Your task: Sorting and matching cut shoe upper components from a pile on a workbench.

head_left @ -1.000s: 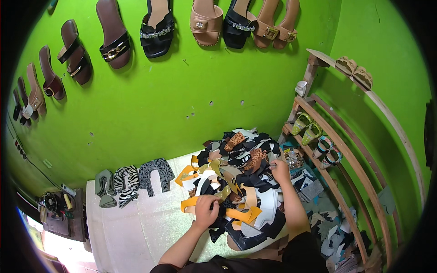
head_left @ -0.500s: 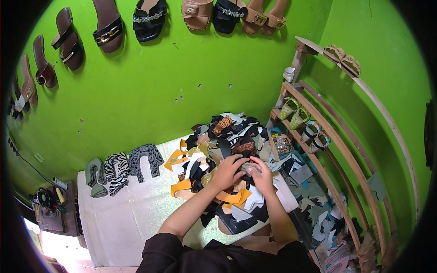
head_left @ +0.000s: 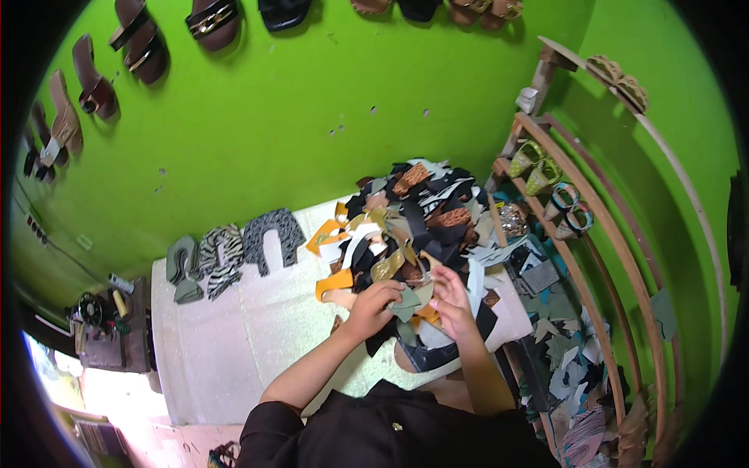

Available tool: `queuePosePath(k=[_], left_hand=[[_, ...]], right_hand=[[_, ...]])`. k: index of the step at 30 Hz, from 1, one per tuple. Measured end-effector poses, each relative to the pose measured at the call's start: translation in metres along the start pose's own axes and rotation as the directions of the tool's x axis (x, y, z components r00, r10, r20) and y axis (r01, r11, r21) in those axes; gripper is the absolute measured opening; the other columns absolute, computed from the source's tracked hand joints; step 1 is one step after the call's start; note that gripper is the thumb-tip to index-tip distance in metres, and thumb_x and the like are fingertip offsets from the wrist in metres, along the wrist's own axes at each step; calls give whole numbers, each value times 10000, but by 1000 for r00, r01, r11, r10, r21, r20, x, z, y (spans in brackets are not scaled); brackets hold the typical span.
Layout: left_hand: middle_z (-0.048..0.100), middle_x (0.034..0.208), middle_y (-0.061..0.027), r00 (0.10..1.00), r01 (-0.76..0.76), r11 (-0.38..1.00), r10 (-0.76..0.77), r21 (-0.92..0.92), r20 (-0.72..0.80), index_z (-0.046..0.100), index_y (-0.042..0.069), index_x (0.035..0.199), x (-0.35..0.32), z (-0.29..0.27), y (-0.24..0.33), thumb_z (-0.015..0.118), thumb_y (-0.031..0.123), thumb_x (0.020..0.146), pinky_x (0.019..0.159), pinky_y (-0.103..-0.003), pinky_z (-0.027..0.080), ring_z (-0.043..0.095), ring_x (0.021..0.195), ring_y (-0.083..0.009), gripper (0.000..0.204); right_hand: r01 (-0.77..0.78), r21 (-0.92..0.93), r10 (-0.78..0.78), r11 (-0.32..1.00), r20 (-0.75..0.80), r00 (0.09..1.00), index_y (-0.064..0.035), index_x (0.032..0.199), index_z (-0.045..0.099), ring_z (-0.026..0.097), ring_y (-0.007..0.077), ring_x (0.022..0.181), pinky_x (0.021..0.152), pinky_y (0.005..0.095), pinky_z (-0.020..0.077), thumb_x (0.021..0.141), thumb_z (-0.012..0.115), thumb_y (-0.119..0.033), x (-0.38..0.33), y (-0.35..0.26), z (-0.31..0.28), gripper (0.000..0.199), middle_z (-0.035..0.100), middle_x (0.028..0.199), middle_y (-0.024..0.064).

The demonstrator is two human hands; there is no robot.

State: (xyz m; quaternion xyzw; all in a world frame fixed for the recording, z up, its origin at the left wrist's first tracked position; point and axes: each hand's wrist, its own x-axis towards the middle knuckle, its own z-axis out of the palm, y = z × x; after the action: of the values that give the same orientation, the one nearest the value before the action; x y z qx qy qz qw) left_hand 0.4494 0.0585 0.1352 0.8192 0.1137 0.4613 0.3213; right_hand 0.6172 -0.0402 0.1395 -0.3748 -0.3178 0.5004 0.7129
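Both hands are now in at the near edge of the heap of cut pieces [head_left: 413, 226] on the white table [head_left: 234, 343]. The left hand [head_left: 374, 303] has pulled in from out on the orange shapes a moment ago and is curled, fingers pinching the edge of a grey-green cut piece [head_left: 406, 304]. The right hand [head_left: 449, 300], which was further out over the pile, has come back to meet it and sits just beside that piece, fingers bent and touching it from the other side. So one piece is singled out of the heap and held between the two hands, right in front of the person's chest; it looks like picking and sorting is in hand rather than rummaging.

Off to the left on the table, the row of patterned straps [head_left: 234, 253], zebra and speckled grey, lies well apart from the heap. An orange cut piece [head_left: 335, 282] pokes out just beside the left hand. Sandals [head_left: 136, 43] hang on the green wall above, and the wooden rack [head_left: 593, 226] with more sandals stands to the right.
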Motion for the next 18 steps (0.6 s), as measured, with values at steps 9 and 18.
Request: queuePosePath(k=[9,18], left_hand=[[617,771,-105,714,671,735,-675,92,188,582,100,1125,-102,-38,-5,632,353,819,581,-285,448,552,600,-166,400],[606,827,-115,890,416,871,-449,261,80,681,67,862,-110,-24,-24,595,243,823,693,-353,463,585,769,-278,199]], right_hand=[[-148,-678,324,719,139,936,15,1037,568,594,159,855,767,264,461,816,574,-77,-22,75,9,239,615,944,104],[-59,-581,-53,812,-174,983,9,975,580,511,46,660,615,179,418,845,507,12,6,32,-33,149,583,780,15]])
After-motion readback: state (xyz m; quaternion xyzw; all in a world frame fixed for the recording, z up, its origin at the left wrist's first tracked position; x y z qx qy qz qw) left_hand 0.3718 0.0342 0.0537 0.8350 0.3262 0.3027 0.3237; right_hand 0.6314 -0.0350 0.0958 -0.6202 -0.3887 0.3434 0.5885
